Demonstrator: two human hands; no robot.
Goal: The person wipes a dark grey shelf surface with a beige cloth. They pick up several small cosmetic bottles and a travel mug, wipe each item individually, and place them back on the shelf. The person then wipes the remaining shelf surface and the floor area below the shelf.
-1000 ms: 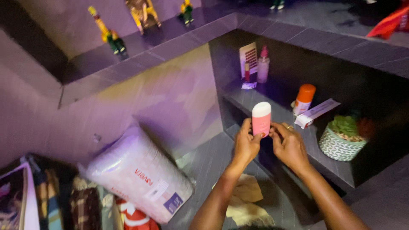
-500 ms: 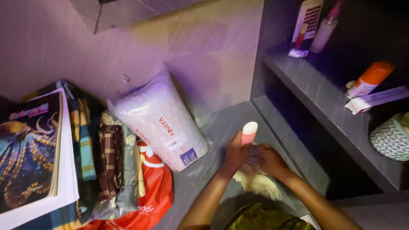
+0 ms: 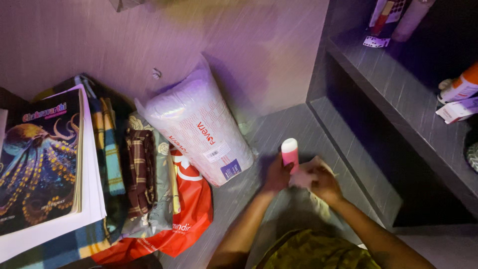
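A small pink bottle with a white cap (image 3: 290, 152) stands upright over the grey wood-grain floor. My left hand (image 3: 277, 175) grips it from the left side. My right hand (image 3: 321, 179) is closed on a pale cloth (image 3: 304, 174) pressed against the bottle's lower right side. More of the cloth lies blurred beneath my right wrist.
A white plastic-wrapped pack (image 3: 200, 124) leans on the wall to the left. Beside it lie a red bag (image 3: 186, 219), folded checked fabrics (image 3: 139, 174) and a book with an octopus cover (image 3: 40, 154). A dark shelf (image 3: 398, 94) at right holds an orange-capped tube (image 3: 460, 85) and boxes.
Both hands brought the pink bottle down from shelf height to just above the floor. The view tilted downward, bringing the book and fabrics into sight.
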